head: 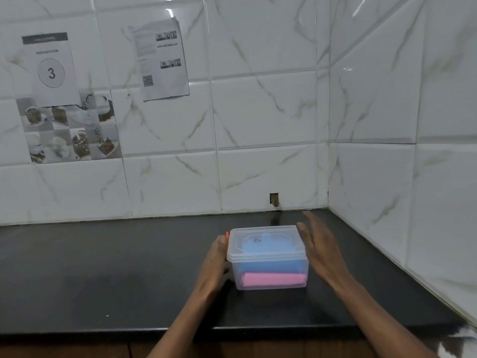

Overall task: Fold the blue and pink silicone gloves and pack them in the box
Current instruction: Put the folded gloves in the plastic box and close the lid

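A clear plastic box stands on the black counter with its translucent lid on top. Inside, a folded blue glove lies over a folded pink glove. My left hand rests flat against the box's left side, fingers extended. My right hand hovers just beside the box's right side, fingers spread and slightly blurred, holding nothing.
The black counter meets white tiled walls at the back and right, forming a corner behind the box. Papers are stuck on the back wall. The counter's front edge runs just below my forearms.
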The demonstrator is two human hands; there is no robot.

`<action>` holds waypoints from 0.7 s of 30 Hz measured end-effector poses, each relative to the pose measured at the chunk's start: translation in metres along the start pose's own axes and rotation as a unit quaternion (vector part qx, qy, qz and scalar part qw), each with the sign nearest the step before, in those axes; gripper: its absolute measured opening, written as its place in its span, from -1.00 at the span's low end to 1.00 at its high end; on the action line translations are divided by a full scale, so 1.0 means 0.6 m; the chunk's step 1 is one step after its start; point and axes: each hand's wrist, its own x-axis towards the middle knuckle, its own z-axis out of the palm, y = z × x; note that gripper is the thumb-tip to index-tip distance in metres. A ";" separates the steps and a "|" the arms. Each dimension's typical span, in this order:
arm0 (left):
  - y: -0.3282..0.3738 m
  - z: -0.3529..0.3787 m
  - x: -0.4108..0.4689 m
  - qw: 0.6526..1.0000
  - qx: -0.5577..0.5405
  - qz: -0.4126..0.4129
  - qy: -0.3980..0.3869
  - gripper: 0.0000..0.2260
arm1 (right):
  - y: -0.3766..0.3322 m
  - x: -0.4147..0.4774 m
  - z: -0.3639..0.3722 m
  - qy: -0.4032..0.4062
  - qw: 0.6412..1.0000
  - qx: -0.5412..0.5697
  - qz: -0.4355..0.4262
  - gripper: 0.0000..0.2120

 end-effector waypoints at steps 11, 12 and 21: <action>-0.037 -0.006 -0.014 0.971 0.176 0.145 -0.077 -0.20 | 0.039 -0.073 0.013 -0.092 0.996 -0.007 0.000 -0.36; -0.041 -0.005 -0.012 0.971 0.182 0.148 -0.053 -0.30 | 0.041 -0.072 0.014 -0.095 0.995 -0.006 0.007 -0.42; -0.045 -0.005 0.075 0.951 0.282 0.121 0.025 -0.36 | 0.036 0.006 0.066 -0.160 0.986 -0.021 0.040 -0.52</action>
